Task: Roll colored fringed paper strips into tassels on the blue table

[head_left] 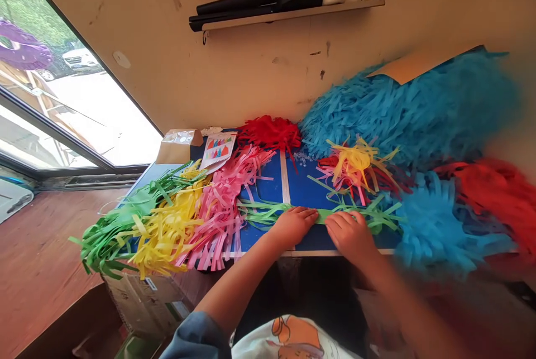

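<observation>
1. Left hand (293, 224) lies palm down, fingers together, flat on a green fringed paper strip (322, 215). It presses the strip; it does not grip it.
2. Right hand (349, 231) is likewise flat, fingers together and slightly curled, with the fingertips on the same strip just beside the left hand. It is not clamped on the strip. The forearm is motion-blurred.
3. The strip lies lengthwise across the blue board (268, 183), near the front edge and crossing the pale divider line (285, 177). Two flat hands side by side probably keep the band straight and stuck down against the board.
4. The strip's loose fringe fans out left and right of the hands, so only the solid band is under the palms.
5. Left part of the board: the green fringe (121, 225), yellow fringe (167, 225) and pink fringe (221, 208) overlap like shingles and hang over the front edge. The layering reads as deliberate, with each row covering the band of the next.
6. Stock lies in piles around the work zone, within reach: red pile (270, 131) at the back, big blue pile (419, 108) back right, and a mixed yellow/pink tangle (355, 166) just behind the hands.
7. A printed colour card (218, 149) leans at the back left beside a brown box (178, 147), likely a reference for the pattern.
8. A wall shelf (293, 13) above holds dark tools, clear of the work.
</observation>
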Tool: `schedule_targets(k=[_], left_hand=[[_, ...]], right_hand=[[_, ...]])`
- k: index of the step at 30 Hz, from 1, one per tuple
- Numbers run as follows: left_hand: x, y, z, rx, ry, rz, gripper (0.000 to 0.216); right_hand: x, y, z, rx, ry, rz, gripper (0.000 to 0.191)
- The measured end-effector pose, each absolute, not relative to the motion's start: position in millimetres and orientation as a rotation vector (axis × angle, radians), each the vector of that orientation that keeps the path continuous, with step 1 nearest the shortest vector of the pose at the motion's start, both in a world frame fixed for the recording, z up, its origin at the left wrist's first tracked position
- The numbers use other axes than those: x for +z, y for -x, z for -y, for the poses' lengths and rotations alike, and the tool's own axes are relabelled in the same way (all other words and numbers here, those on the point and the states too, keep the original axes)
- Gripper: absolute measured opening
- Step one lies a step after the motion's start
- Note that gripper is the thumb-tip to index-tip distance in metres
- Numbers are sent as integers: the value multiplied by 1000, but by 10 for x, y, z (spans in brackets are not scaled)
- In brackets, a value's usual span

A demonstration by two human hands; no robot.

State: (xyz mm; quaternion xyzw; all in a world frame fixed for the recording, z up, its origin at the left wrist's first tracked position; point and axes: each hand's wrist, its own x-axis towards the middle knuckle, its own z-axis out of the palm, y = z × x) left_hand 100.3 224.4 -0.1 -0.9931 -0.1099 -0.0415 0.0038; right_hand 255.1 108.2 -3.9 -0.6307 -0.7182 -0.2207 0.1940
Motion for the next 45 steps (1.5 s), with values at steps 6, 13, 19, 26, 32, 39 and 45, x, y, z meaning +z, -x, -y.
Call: schedule_targets(k=[6, 13, 19, 26, 32, 39, 45], left_hand=[[101, -781, -2097, -128, 3029, 387, 34], [167, -877, -1895, -21, 3048, 417, 16], [184, -898, -1912, -52, 3094, 481, 21], [142, -903, -2045, -29, 3067, 525, 23], [143, -904, -2179, -123, 3062, 395, 25], [116, -861, -2133, -136, 3017, 402, 21], [137, -847, -2030, -71, 3038, 416, 19]], right_hand=[[-10, -2622, -874, -607, 1836, 2068, 20], [-37, -2549, -992, -539, 1827, 2177, 20], [-66, -2591, -1085, -418, 1754, 2239, 17], [-42, -2639, -1089, -307, 1717, 2229, 21], [-62, -2720, -1147, -139, 1759, 2179, 28], [18, -2595, -1152, -287, 1754, 2222, 16], [-29, -2496, -1146, -302, 1758, 2308, 18]])
